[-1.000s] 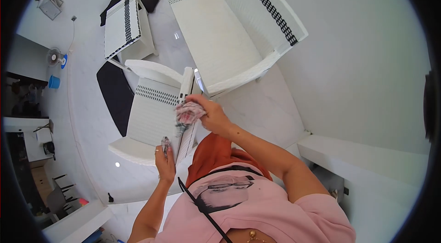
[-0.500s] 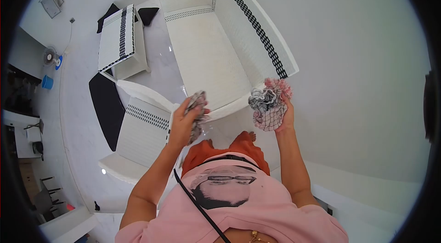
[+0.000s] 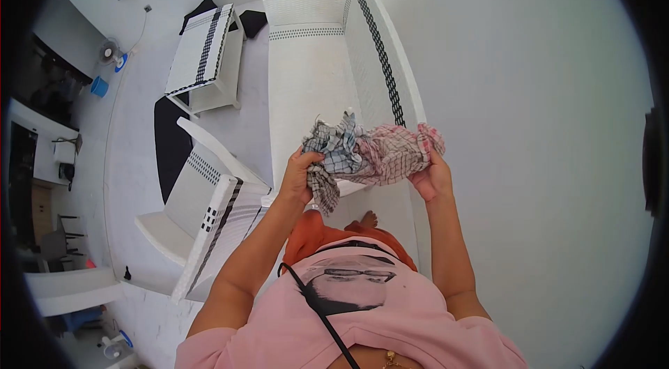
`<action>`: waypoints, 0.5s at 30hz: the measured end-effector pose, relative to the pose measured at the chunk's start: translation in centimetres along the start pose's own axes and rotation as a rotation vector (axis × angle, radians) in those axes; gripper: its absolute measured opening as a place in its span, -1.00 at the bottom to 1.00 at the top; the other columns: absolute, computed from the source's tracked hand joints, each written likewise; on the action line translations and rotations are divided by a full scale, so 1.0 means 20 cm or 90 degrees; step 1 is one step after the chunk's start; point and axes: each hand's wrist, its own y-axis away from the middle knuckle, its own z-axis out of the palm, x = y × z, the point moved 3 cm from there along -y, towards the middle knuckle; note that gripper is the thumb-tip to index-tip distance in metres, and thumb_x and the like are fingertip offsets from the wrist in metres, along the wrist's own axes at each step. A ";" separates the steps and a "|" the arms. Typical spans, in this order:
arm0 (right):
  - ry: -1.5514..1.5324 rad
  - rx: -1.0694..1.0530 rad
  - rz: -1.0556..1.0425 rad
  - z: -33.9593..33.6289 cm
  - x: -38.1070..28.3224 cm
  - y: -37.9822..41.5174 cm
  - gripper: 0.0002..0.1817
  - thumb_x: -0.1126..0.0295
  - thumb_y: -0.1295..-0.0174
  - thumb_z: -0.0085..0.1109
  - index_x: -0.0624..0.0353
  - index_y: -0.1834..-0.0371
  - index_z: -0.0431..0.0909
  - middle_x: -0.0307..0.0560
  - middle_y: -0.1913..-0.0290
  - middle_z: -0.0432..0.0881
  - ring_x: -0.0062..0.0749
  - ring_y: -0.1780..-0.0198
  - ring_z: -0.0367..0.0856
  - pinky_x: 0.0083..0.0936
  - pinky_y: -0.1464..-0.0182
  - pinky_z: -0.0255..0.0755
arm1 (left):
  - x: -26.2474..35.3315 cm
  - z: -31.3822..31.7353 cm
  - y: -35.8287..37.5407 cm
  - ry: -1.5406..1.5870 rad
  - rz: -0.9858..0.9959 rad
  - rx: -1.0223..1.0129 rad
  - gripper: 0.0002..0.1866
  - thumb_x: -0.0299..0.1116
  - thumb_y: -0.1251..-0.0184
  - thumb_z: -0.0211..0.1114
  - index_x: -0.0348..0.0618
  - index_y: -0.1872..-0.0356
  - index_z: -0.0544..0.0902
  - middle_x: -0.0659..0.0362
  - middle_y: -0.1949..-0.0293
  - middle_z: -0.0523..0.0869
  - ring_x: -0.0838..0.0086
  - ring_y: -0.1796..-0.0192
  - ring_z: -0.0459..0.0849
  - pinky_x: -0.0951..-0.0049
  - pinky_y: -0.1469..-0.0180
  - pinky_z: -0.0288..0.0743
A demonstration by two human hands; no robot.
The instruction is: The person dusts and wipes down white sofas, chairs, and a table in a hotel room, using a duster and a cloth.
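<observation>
A crumpled checked cloth [image 3: 390, 153] stretches between my two hands in front of my waist. Its left end is grey-blue and black, its right end pink and red. My left hand [image 3: 298, 177] is closed on the grey-blue end, thumb on top, with a loose corner hanging below. Fingers of my right hand [image 3: 433, 177] grip the pink end from below and the right side. Behind the cloth, the near end of a white woven sofa [image 3: 306, 83] is partly covered.
A white woven armchair [image 3: 202, 202] stands close on my left. Farther left are a white table [image 3: 202, 48] with a black band, dark cushions [image 3: 253, 23], a fan [image 3: 109, 52] and a blue bucket [image 3: 100, 87]. A plain wall [image 3: 523, 160] runs along the right.
My hands held separate-looking bunches of checked cloth; now the fabric joins in one stretch between them. The view has shifted, showing more of the armchair's side.
</observation>
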 end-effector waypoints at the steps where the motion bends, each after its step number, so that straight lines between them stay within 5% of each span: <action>1: 0.018 -0.017 0.005 -0.01 -0.04 -0.03 -0.54 0.15 -0.45 0.01 0.14 -0.31 0.39 -0.09 -0.24 0.54 -0.22 -0.23 0.53 -0.17 -0.21 0.47 | -0.02 0.01 -0.01 -0.002 0.009 0.012 -0.69 -0.60 -0.17 0.18 -0.26 0.03 0.58 0.12 0.18 0.73 0.38 0.16 0.73 0.38 0.01 0.61; 4: 0.043 -0.050 0.022 0.03 -0.07 -0.05 -0.55 0.19 -0.41 0.09 0.17 -0.28 0.41 -0.07 -0.19 0.56 -0.21 -0.20 0.56 -0.23 -0.18 0.50 | -0.14 0.02 -0.04 -0.110 0.039 0.010 -0.70 -0.42 -0.32 0.18 -0.25 -0.05 0.56 0.09 0.11 0.73 0.32 0.07 0.72 0.29 -0.06 0.60; 6: 0.358 -0.095 0.037 0.21 0.02 -0.01 -0.51 0.25 -0.36 0.17 0.23 -0.29 0.38 -0.08 -0.20 0.53 -0.18 -0.22 0.53 -0.28 -0.21 0.45 | -0.20 0.12 -0.02 -0.061 0.021 0.006 -0.64 -0.29 -0.38 0.14 -0.24 -0.12 0.53 0.07 0.04 0.69 0.30 -0.01 0.68 0.26 -0.10 0.57; 8: 0.475 -0.289 -0.233 0.35 0.11 0.04 -0.45 0.40 -0.26 0.26 0.23 -0.32 0.36 -0.14 -0.16 0.51 -0.26 -0.19 0.52 -0.37 -0.20 0.42 | -0.25 0.26 -0.01 0.047 -0.020 -0.023 -0.50 -0.05 -0.50 0.06 -0.21 -0.25 0.46 0.02 -0.11 0.63 0.26 -0.16 0.60 0.21 -0.18 0.51; 12: 0.735 -0.252 -0.383 0.29 0.18 -0.02 -0.42 0.50 -0.22 0.28 0.18 -0.34 0.37 -0.13 -0.23 0.49 -0.41 -0.23 0.48 -0.46 -0.23 0.38 | -0.18 0.35 -0.01 0.168 -0.117 -0.080 -0.26 0.25 -0.51 -0.21 -0.15 -0.42 0.30 0.01 -0.31 0.47 0.19 -0.33 0.44 0.07 -0.33 0.36; 15: 0.581 -0.145 -0.289 0.17 0.00 -0.13 -0.46 0.62 -0.14 0.26 0.20 -0.25 0.47 -0.14 -0.12 0.58 -0.45 -0.12 0.55 -0.47 -0.18 0.41 | -0.12 0.34 0.01 0.052 -0.143 -0.116 -0.25 0.26 -0.52 -0.25 -0.14 -0.45 0.24 0.03 -0.36 0.41 0.19 -0.35 0.42 0.05 -0.32 0.37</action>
